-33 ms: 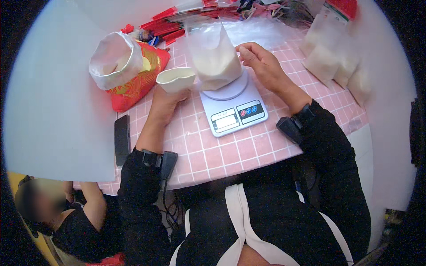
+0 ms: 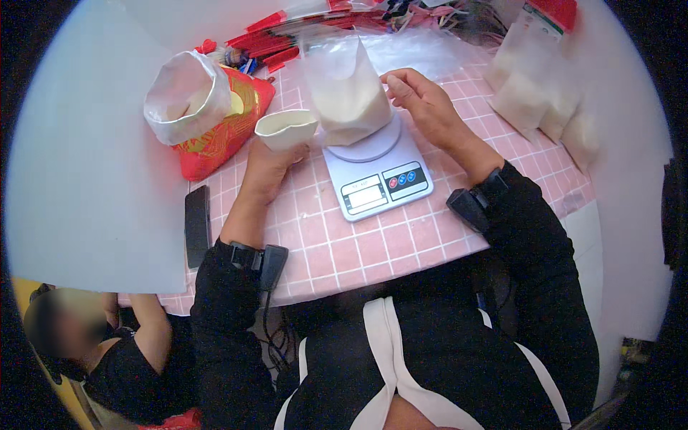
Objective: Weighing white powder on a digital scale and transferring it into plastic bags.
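Gripping a pale cup, mouth upward, the left hand sits just left of the clear bag, part-filled with whitish contents! Over on its other side, the right hand has its fingers loosely parted, tips right by the film; whether they touch, I can't tell. That bag stands on a white scale, mid-table. Out left, a red sack gapes open near the table's far left corner, a dark phone lying along the left edge. Filled bags crowd the far right corner, red packaging the far edge!
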`<state>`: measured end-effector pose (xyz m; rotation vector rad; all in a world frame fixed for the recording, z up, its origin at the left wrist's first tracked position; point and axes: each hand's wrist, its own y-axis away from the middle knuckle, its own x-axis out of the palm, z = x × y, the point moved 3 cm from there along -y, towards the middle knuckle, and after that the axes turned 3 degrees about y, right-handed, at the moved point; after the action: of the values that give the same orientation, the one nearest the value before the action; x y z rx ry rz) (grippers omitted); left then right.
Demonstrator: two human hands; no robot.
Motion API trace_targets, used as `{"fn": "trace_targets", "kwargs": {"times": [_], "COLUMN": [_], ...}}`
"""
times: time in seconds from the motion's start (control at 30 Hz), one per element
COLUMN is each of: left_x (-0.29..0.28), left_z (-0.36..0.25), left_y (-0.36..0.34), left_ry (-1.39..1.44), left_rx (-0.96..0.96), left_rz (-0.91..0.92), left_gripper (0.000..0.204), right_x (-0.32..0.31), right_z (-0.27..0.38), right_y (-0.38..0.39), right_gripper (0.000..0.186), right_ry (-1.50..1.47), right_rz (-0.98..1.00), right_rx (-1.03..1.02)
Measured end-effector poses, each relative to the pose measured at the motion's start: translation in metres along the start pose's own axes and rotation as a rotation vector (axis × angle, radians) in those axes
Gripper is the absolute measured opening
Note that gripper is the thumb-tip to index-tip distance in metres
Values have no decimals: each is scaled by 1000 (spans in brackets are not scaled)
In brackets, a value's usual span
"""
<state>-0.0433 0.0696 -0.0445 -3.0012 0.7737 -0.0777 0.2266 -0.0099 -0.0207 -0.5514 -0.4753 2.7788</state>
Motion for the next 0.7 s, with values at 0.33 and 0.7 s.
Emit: {"fn": "trace_targets", "kwargs": {"times": [0.33,0.7], "left_x": [-9,-35], "left_z": [-1,-42], "left_y": [-1,17], "left_ry": [-152,-120], "left_rx": [11,322], "left_rz": [-75,-214], "left_gripper": [51,66], "right_x": [-1,2], "right_z": [-2,11], "right_y": [-1,3], "right_gripper": [43,56], "right_ry": [20,69], "right_rz": [-1,130], "right_rx": [10,-117]}}
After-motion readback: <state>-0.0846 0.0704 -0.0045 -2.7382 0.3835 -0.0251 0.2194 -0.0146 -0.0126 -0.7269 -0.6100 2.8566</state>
